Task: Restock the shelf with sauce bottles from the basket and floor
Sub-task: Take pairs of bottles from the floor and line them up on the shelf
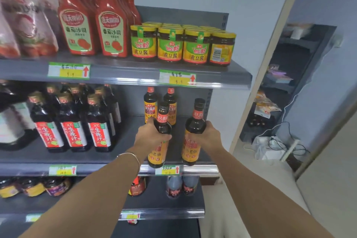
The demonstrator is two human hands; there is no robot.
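Both hands [152,135] [209,137] each grip a sauce bottle [159,141] [193,137].

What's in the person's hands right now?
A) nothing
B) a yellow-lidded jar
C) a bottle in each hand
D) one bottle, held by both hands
C: the left hand grips one dark bottle and the right hand grips another bottle, both at the middle shelf.
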